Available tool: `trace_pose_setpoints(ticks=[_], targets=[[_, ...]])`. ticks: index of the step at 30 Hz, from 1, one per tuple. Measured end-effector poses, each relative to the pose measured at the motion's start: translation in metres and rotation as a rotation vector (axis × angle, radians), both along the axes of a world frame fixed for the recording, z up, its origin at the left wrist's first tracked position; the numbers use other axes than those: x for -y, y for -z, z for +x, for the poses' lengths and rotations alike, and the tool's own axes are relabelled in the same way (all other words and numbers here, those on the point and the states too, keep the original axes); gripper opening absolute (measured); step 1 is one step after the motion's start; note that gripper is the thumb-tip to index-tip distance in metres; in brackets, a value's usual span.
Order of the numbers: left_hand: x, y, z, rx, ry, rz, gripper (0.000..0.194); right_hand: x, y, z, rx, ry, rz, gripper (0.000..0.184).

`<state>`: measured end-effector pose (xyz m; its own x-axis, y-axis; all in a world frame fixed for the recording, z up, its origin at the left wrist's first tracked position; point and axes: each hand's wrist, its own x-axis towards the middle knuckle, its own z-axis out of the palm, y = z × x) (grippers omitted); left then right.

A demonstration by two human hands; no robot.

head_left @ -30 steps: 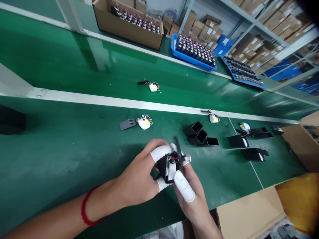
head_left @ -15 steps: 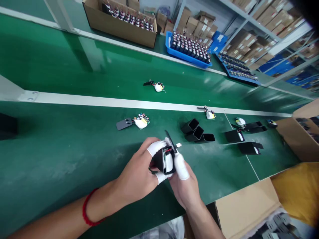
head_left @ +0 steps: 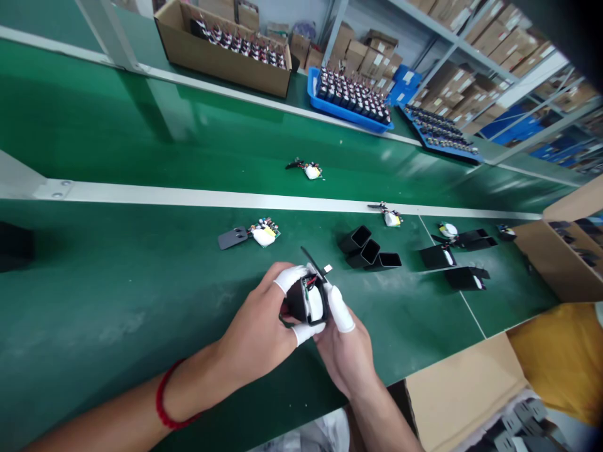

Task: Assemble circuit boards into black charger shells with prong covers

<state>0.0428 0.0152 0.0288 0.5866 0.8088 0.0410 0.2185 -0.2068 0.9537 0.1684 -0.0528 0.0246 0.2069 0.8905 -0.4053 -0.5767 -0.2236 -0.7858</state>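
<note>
- One black housing [head_left: 295, 302]: fingers of the left hand [head_left: 261, 320] clasp it
- Fingers of the right hand [head_left: 347, 351] grip its edge
- Three hollow black tubes [head_left: 358, 256] rest beyond

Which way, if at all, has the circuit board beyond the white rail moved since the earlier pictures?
Yes: the circuit board has moved right, farther from the fixed white post at the left edge.

My head-worn view, forward and down
From above the near side, my camera looks closely over my left grip [head_left: 257, 326] and right grip [head_left: 346, 355], across the green desk [head_left: 117, 282], toward shelving [head_left: 458, 42] at far right.
</note>
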Motion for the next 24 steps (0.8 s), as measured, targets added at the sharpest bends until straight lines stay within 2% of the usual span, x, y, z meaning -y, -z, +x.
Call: trace_pose_setpoints(ticks=[6,9,11,14,19,22,24], targets=[[0.002,0.0,-0.001,-0.048,0.01,0.057,0.044,0.011,0.009,-0.001,0.107,-0.083,0.123,0.032],[0.001,0.0,-0.001,-0.081,0.026,0.049,0.046,0.012,0.012,0.002,0.066,-0.084,0.091,0.035],[0.001,0.001,-0.001,-0.088,0.039,0.048,0.048,0.013,0.011,0.007,0.118,-0.067,0.064,0.041],[0.003,0.007,-0.003,-0.172,0.025,0.178,0.044,0.016,0.008,0.013,0.342,-0.074,0.091,0.048],[0.009,0.022,0.0,-0.349,-0.013,0.421,0.04,0.021,0.008,0.016,0.708,-0.11,0.2,0.043],[0.015,0.021,0.012,-0.448,0.026,0.5,0.043,0.025,0.006,0.023,1.062,-0.013,0.203,0.042],[0.018,0.015,0.023,-0.472,0.055,0.548,0.043,0.03,0.002,0.037,1.209,0.025,0.155,0.03]])
